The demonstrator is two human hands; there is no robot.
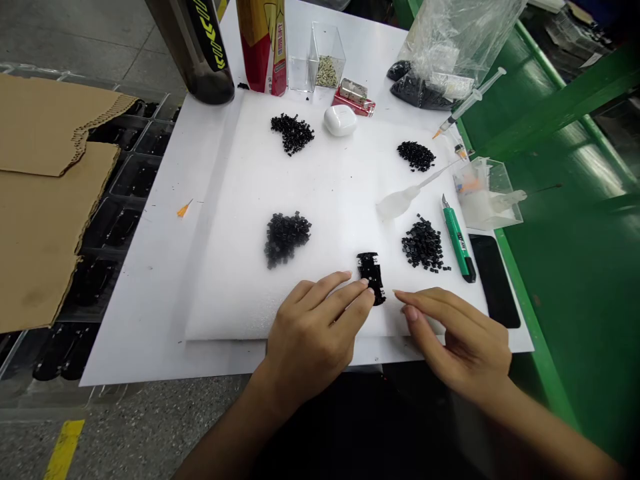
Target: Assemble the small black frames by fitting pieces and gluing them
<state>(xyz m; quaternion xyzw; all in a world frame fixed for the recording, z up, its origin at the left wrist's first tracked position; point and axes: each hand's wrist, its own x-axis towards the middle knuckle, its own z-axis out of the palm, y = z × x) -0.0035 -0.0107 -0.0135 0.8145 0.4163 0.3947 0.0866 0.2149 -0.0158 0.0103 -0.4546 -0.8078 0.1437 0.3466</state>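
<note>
A small black rectangular part (371, 272) with notched ends lies on the white foam sheet (330, 193). My left hand (317, 323) is stretched out flat, its fingertips resting on the part's left and lower portion; the thumb is hidden. Just right of the part, my right hand (457, 337) hovers with thumb and index finger drawn together in a pinch. Anything between those fingertips is too small to make out. Piles of tiny black pieces surround the part: one to the left (286, 237), one to the right (424, 243), and two farther back, left (293, 133) and right (416, 155).
A green utility knife (457, 237), blade out, and a phone (494, 280) lie at right. Behind are a syringe (470, 103), a dropper bottle (400, 202), a white case (340, 121), a clear box (327, 57) and a dark bottle (203, 53). Cardboard (45, 220) covers trays at left.
</note>
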